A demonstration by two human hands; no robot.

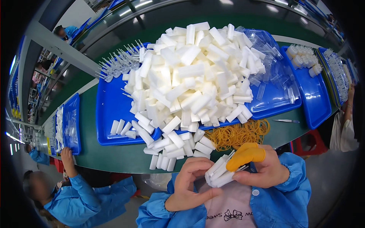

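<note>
In front of my chest I hold a small bundle of white foam blocks [218,174], with thin pale sticks showing at its right end. My left hand [191,185] is closed round the bundle's left end, thumb below and fingers above. At the right end, my right hand [262,167] grips the bundle between thumb and fingers; an orange finger cot [249,154] covers a finger. Part of the bundle is hidden behind it. Just beyond my hands lie a heap of yellow rubber bands [243,133] and loose white foam blocks [176,142] on the green table [102,157].
A tall pile of white foam blocks [190,76] overflows a blue tray [110,125]. Clear plastic tubes [273,68] fill another tray at right. White-tipped rods [121,62] stand behind on the left. Tweezers [287,121] lie at right. A co-worker's hand [68,161] touches a left tray.
</note>
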